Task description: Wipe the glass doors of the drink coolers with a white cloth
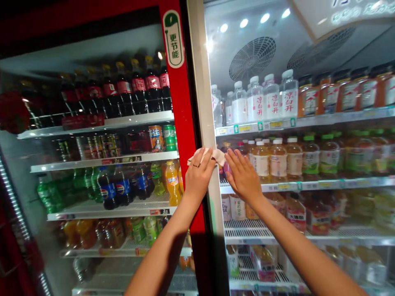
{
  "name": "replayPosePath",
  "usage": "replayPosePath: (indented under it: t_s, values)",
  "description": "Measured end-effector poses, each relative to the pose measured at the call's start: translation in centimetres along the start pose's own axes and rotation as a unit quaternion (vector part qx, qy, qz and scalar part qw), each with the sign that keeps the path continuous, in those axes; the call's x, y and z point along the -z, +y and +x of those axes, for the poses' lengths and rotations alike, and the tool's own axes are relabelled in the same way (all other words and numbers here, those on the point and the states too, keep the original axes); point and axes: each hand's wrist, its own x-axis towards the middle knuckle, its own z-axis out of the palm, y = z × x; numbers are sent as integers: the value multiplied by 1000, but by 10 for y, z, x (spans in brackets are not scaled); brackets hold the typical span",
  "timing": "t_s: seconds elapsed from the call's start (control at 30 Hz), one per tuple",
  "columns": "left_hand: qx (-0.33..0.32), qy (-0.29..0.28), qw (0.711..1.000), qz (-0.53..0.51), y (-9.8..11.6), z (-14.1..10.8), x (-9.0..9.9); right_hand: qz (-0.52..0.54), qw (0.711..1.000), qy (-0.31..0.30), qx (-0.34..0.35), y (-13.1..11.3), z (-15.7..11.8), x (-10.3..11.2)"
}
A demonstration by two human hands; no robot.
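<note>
My left hand (200, 174) presses a pale cloth (219, 156) against the light door frame (197, 74) between two drinks fridges, its fingers bent over the fabric. A ring shows on one finger. Part of the cloth sticks out to the right, and the rest is hidden under the hand. Just beside it, my right hand (243, 176) lies flat on or very near the glass of the right fridge, with fingers stretched out and nothing in them. Behind that hand, bottled drinks (278, 158) stand on a shelf inside.
On the left is a red-framed fridge (182, 107) holding cola bottles (123, 88), cans and other soft drinks. The right fridge has clear water bottles (271, 96), amber bottles (344, 94) and several wire shelves. Its glass reflects a lit sign (358, 18) at the top.
</note>
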Motion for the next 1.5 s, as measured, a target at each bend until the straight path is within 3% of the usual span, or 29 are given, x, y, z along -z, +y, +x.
replayPosePath:
  t_s: [0.1, 0.27, 0.4, 0.47, 0.63, 0.7, 0.8, 0.87, 0.93, 1.0, 1.1, 1.17, 1.3, 1.43, 1.5]
  values:
    - [25, 12, 999, -16, -1, 15, -3, -36, 999, 21, -27, 3, -5, -7]
    - [-93, 1, 994, -56, 2, 32, -12, -79, 989, 86, -89, 2, -7, -11]
    - [-12, 25, 997, -72, -4, 58, -16, -77, 982, 129, -113, -1, -9, -6]
    - [-3, 25, 997, -75, 1, 63, -20, -74, 982, 127, -121, 1, -14, -4]
    - [-177, -27, 982, -52, 18, 52, -29, -76, 977, 144, -136, 11, -30, 0]
    - [-157, -19, 986, -53, 13, 59, -30, -81, 976, 147, -136, 13, -33, 0]
    - [-56, 28, 996, -62, 3, 81, -30, -99, 977, 139, -127, 14, -34, -2]
    - [-35, 42, 997, -49, 5, 89, -32, -110, 976, 145, -118, 17, -35, -5]
    - [-79, 21, 996, -34, 16, 84, -34, -117, 974, 160, -107, 21, -36, -7]
    - [-163, -22, 986, -34, 29, 68, -35, -120, 973, 171, -95, 25, -37, -8]
    - [-242, -82, 966, -46, 32, 46, -32, -116, 976, 168, -81, 26, -37, -8]
    - [-208, -90, 973, -43, 24, 44, -26, -109, 978, 161, -73, 25, -37, -6]
    - [-55, -42, 997, -24, 11, 53, -16, -83, 985, 143, -45, 21, -34, -1]
    - [-126, -87, 986, -71, 11, 37, -6, -52, 989, 136, -14, 21, -34, 2]
    - [-96, -62, 990, -84, 2, 20, 4, -41, 990, 136, -4, 22, -35, 2]
